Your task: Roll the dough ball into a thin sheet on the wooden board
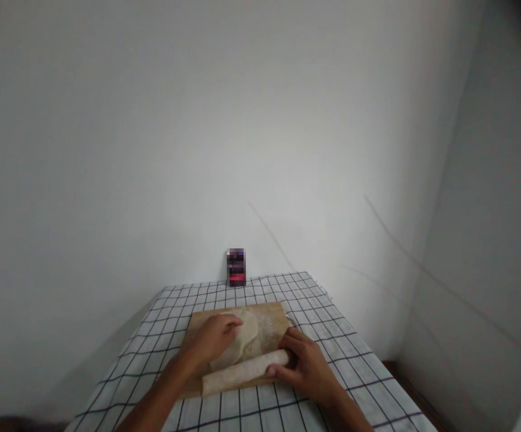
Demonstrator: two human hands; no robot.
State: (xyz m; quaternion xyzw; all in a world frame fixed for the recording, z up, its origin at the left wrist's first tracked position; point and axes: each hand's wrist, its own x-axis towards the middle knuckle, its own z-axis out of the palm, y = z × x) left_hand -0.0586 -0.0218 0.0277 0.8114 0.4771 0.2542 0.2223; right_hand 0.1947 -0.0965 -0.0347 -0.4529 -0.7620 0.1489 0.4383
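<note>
A flat, pale sheet of dough (249, 331) lies on a floured wooden board (271, 313). My left hand (217, 336) is over the dough's left part, its fingers bent and drawn together against it; the hand and wrist hide some of the sheet. Along the board's near side, a flour-dusted rolling pin (242, 371) lies at a slant, close to the dough's near edge. My right hand (304, 363) wraps round the pin's right end, thumb on the near side and fingers over the far side. The pin's left end is free.
A white tablecloth with dark checked lines (345, 354) covers the table. Against the wall at the back stands a dark upright phone-like object (236, 267), its front blurred out. A pale wall (260, 132) rises behind the table, and another wall is to the right.
</note>
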